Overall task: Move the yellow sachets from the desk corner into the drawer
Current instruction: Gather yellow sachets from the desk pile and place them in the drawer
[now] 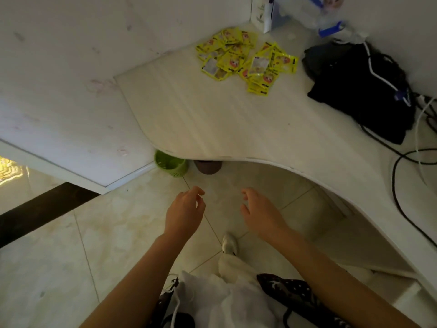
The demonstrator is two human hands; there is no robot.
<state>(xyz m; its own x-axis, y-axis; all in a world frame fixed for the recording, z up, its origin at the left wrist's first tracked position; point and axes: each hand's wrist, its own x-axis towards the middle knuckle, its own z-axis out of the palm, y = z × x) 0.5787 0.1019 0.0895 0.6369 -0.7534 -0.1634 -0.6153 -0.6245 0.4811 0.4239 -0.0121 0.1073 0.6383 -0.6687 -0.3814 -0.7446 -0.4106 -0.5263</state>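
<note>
Several yellow sachets (246,58) lie in a loose heap on the far corner of the pale wooden desk (212,119), close to the wall. My left hand (185,210) and my right hand (260,213) hover side by side over the tiled floor, in front of the desk's curved front edge and well short of the sachets. Both hands hold nothing, with fingers loosely curled and apart. No drawer can be made out; a white cabinet part (387,275) shows under the desk at the lower right.
A black bag (359,91) with white and black cables (402,185) lies on the desk right of the sachets. Clear plastic with blue parts (328,20) stands at the back. A green basket (171,163) and a brown pot (208,165) sit on the floor under the desk edge.
</note>
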